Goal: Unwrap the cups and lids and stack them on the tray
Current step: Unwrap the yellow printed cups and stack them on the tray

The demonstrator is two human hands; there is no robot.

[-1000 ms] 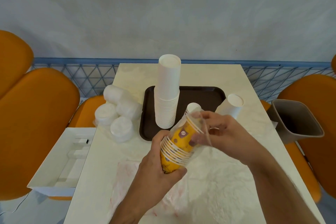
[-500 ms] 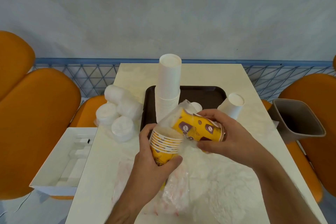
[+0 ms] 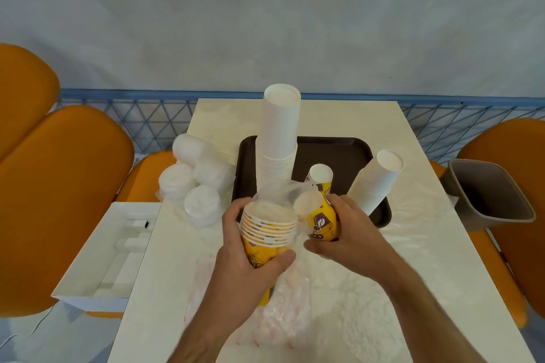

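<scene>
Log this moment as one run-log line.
left hand: grips yellow cup stack | right hand: grips separated yellow cups | plastic wrap: loose around cups | tray: holds white cup stack | phase: unwrapping

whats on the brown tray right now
On the brown tray stands a tall stack of white cups, upside down, and behind the hands a shorter yellow printed stack. A second white stack leans at its right edge. The hands and wrap hide the tray's near part.

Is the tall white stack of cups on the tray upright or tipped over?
Upright. The tall white stack stands on the brown tray, cups upside down, bases facing up. Another white stack leans over the tray's right edge.
</scene>
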